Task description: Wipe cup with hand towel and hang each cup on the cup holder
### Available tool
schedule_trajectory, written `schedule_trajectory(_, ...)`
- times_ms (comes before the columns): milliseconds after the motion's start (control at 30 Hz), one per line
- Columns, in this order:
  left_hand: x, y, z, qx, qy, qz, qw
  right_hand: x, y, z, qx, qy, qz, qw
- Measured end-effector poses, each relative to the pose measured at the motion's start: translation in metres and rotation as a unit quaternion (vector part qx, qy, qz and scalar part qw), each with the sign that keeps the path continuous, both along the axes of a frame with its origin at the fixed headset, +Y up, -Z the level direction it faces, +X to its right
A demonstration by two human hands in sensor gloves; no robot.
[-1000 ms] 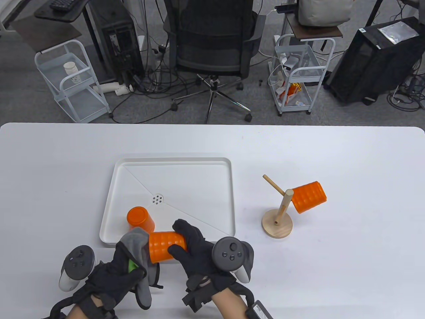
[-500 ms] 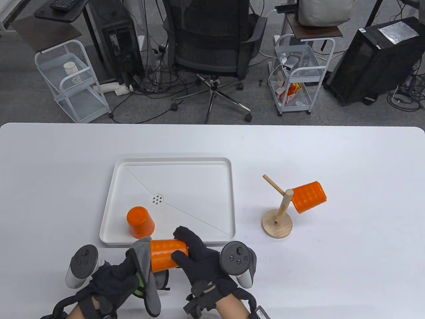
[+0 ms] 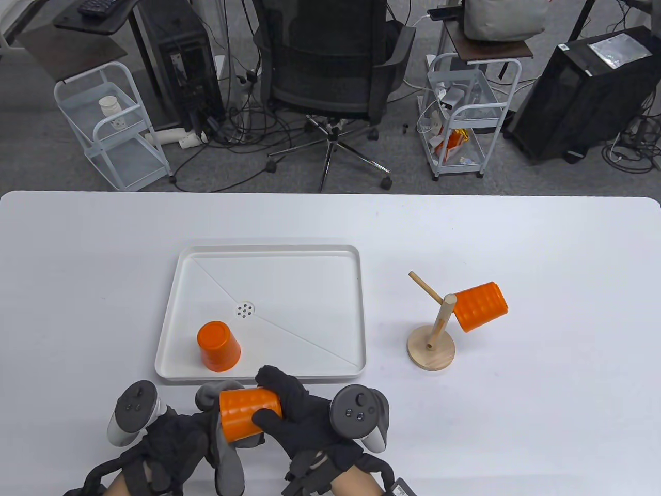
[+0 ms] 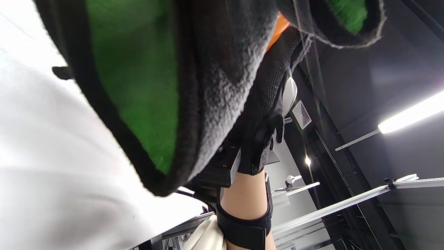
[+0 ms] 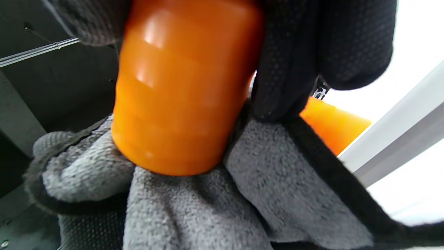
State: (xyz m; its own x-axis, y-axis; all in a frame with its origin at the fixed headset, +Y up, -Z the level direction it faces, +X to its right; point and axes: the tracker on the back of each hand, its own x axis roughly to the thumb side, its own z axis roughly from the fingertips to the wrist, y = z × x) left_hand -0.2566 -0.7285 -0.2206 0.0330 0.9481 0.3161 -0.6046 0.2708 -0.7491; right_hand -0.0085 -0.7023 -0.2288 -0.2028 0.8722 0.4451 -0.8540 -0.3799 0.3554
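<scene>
My right hand [image 3: 281,408] grips an orange cup [image 3: 245,416] on its side above the table's front edge, fingers and thumb curled round it; up close, the cup [image 5: 180,90] fills the right wrist view. My left hand [image 3: 181,444] holds a grey hand towel [image 3: 227,460] with a green inner face [image 4: 135,80] against the cup's end. A second orange cup [image 3: 218,345] stands upside down in the white tray [image 3: 268,253]. A third orange cup [image 3: 480,305] hangs on a peg of the wooden cup holder [image 3: 433,351].
The holder's other peg [image 3: 424,287] sticks out bare to the upper left. White table [image 3: 542,413] stretches to the right of my hands. Beyond the far edge stand an office chair [image 3: 330,67] and wire carts.
Both hands drew the cup and towel toward me, off the tray's front rim and slightly left. The towel now bunches under the cup's end.
</scene>
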Motion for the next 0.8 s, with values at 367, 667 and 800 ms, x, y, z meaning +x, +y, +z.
schedule_trajectory(367,0.001,-0.006,-0.002,-0.031,-0.025,0.007,0.999,-0.015,0.003,0.015,0.097,0.002,0.065,0.993)
schedule_trajectory(667,-0.002,-0.008,-0.005,-0.065,-0.037,0.046,0.996,-0.023,0.008,0.027,0.195,0.009,0.103,0.975)
schedule_trajectory(800,-0.002,-0.005,-0.003,-0.047,-0.026,0.025,0.998,-0.023,0.008,0.026,0.190,0.005,0.103,0.976)
